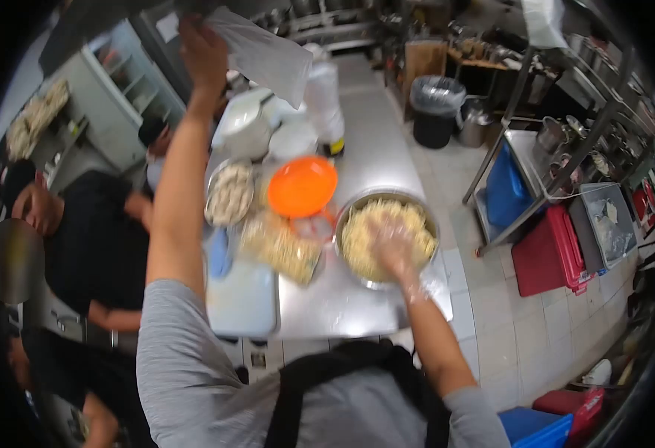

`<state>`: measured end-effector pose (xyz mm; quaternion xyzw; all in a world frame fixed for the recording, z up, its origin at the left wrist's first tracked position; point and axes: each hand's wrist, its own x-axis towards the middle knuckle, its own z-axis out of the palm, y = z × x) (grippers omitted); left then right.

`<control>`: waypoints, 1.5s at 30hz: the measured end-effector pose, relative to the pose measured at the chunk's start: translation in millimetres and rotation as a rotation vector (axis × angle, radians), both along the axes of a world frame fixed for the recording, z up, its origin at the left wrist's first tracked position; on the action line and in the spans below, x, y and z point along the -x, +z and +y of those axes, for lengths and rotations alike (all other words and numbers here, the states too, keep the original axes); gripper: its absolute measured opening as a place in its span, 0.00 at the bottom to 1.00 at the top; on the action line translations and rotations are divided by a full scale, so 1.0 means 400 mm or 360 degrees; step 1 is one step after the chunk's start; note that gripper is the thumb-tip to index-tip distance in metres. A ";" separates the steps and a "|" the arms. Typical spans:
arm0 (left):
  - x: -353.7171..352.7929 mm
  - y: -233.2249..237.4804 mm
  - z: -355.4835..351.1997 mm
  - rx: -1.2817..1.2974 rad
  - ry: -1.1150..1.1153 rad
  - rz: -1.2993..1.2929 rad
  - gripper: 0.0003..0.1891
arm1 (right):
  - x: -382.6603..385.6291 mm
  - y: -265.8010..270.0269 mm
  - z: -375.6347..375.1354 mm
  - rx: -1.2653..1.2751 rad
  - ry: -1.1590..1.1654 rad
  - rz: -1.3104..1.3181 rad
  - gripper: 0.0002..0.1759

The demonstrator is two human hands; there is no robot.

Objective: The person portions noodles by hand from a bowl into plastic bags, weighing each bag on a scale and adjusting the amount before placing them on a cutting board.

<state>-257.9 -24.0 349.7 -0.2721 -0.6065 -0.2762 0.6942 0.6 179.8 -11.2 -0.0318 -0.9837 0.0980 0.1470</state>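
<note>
The steel bowl of pale shredded food stands at the right-hand side of the metal surface, its rim apparently at or near the edge; any overhang cannot be judged. The right grip, seemingly under a clear glove, is in the food, its fingers blurred and partly buried; whether spread or bunched cannot be told. A hard sideways push could tip the bowl or spill strands onto the tiled floor. The left grip is raised beside a white plastic sheet or bag; blur hides whether it pinches it. Swung low, the plastic could catch the tall pale container. Leftward, an orange plate or lid, a filled clear bag and a co-worker restrict movement; the floor side offers more room.
</note>
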 end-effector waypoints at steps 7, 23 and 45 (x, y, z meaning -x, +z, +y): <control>-0.329 -0.345 -0.544 0.0005 -0.0394 -0.1468 0.11 | 0.006 0.162 0.089 0.1185 0.0286 0.0310 0.12; -0.809 -0.803 -0.359 0.0335 0.0430 -0.1796 0.18 | 0.009 0.268 0.078 0.0237 0.0364 -0.0576 0.43; -0.830 -0.685 -0.432 0.0344 0.0238 -0.1746 0.18 | -0.055 0.652 0.078 0.1969 0.0578 -0.0050 0.27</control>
